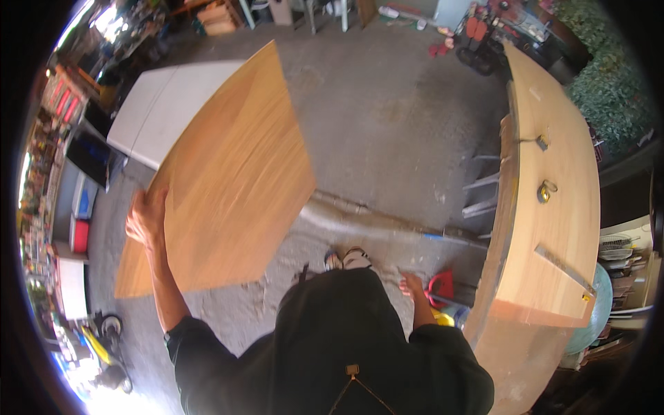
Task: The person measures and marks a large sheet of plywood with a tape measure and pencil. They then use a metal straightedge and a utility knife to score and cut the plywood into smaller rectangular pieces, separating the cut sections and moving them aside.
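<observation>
My left hand (146, 216) is closed over the upper edge of a large brown plywood sheet (235, 173), which stands tilted at my left side. Its fingers wrap behind the sheet and are partly hidden. Low on my right, my right hand (411, 284) hangs with its fingers apart and nothing in them. To the right is a long workbench topped with a pale wooden board (564, 228). On that board lie a tape measure (546, 191), a metal ruler or square (564, 270) and a small dark tool (541, 142).
A white folding table (183, 93) stands beyond the sheet on the left. Near my right hand are a red plastic object (440, 287) and a yellow one (443, 317). A raised ridge (360, 218) crosses the concrete floor ahead. Cluttered shelves (52, 166) line the left; leafy plants (612, 97) grow at far right.
</observation>
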{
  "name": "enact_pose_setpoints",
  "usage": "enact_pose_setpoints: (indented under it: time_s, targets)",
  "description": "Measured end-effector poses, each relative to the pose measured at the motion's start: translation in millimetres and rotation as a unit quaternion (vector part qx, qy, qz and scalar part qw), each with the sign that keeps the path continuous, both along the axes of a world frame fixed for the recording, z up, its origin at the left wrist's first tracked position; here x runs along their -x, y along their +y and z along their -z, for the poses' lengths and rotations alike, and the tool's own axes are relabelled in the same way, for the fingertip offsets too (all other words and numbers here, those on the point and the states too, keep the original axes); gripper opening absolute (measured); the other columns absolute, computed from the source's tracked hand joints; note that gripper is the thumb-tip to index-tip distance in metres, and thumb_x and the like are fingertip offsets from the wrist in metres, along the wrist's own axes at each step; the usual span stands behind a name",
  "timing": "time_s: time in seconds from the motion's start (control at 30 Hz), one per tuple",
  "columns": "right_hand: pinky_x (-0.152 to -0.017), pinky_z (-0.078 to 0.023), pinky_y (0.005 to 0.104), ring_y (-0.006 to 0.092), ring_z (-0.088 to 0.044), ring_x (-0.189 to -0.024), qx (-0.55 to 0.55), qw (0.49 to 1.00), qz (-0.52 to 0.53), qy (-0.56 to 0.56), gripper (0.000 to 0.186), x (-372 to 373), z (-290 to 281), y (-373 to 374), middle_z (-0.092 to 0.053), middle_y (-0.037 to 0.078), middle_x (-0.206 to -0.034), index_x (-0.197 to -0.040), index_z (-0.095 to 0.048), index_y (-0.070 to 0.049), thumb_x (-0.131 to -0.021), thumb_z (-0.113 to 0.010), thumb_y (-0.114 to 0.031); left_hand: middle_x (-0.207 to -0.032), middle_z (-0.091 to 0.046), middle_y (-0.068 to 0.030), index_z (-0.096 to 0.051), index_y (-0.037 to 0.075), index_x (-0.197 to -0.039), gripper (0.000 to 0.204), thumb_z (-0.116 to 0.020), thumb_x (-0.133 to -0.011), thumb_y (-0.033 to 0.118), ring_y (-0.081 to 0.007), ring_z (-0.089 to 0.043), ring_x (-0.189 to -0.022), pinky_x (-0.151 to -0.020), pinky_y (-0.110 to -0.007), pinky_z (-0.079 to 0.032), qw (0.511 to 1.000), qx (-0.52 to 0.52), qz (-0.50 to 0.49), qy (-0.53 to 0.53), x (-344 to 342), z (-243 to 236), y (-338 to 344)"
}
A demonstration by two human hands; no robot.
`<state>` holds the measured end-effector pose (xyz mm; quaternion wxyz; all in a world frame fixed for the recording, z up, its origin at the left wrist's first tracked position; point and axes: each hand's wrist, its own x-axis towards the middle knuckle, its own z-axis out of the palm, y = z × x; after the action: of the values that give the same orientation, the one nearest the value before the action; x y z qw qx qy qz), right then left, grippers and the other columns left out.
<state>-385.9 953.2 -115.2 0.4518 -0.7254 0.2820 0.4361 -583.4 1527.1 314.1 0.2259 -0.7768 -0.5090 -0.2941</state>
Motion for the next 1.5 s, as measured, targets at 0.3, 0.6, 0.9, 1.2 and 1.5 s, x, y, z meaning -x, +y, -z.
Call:
enact_pose_setpoints:
  time_s: [0.3,0.6,0.9,1.2,1.5]
  targets:
    - [-0.053,-0.044,0.0365,0.0177,-0.057,-0.059,0.011,1.000,-0.002,-0.002,0.030,-139,19,99,-0.061,0.007,-0.074,-0.100,-0.062,-0.010,-0.084,-0.063,-0.036,-0.078,-0.068,-0.0107,-0.065,0.013,-0.085,0.042,-0.074,-0.068,0.051,-0.0343,-0.065,-0.073,-0.061,-0.045,-0.048,0.996,0.080,-0.031,-0.019,-180,30,171]
    - [-0.050,-0.043,0.0265,0.0131,-0.055,-0.058,-0.064,0.989,0.036,-0.132,0.026,-321,-25,218,-0.060,0.003,-0.073,-0.099,-0.065,-0.011,-0.083,-0.062,-0.030,-0.086,-0.069,-0.0107,-0.064,0.015,-0.093,0.054,-0.067,-0.068,0.063,-0.0351,-0.065,-0.077,-0.061,-0.048,-0.048,0.988,0.127,-0.084,0.037,-240,123,333]
    - [-0.053,-0.045,0.0270,0.0109,-0.056,-0.064,-0.051,0.990,0.074,-0.109,0.032,-367,-38,290,-0.062,0.001,-0.079,-0.104,-0.066,-0.011,-0.083,-0.066,-0.035,-0.111,-0.064,-0.0049,-0.064,0.015,-0.112,0.077,-0.054,-0.068,0.078,-0.0282,-0.058,-0.101,-0.083,-0.045,-0.043,0.966,0.149,-0.170,0.124,-268,127,430]
    - [-0.086,-0.048,0.0346,0.0224,-0.063,-0.096,-0.045,0.983,-0.053,-0.170,0.047,-393,-30,365,-0.068,0.012,-0.099,-0.101,-0.068,-0.007,-0.079,-0.068,-0.049,-0.127,-0.052,-0.0176,-0.048,0.005,-0.131,0.070,-0.055,-0.085,0.057,-0.0363,-0.051,-0.114,-0.092,-0.047,-0.043,0.964,0.131,0.163,0.168,-499,308,314]
    - [-0.104,-0.035,0.0341,0.0257,-0.047,-0.123,-0.229,0.863,-0.267,-0.363,0.044,-632,-129,334,-0.052,0.015,-0.130,-0.120,-0.059,-0.006,-0.091,-0.057,-0.039,-0.147,-0.033,-0.0174,-0.035,0.012,-0.143,0.065,-0.037,-0.095,0.056,-0.0298,-0.029,-0.137,-0.113,-0.039,-0.019,0.103,0.594,0.592,0.536,-880,297,36]
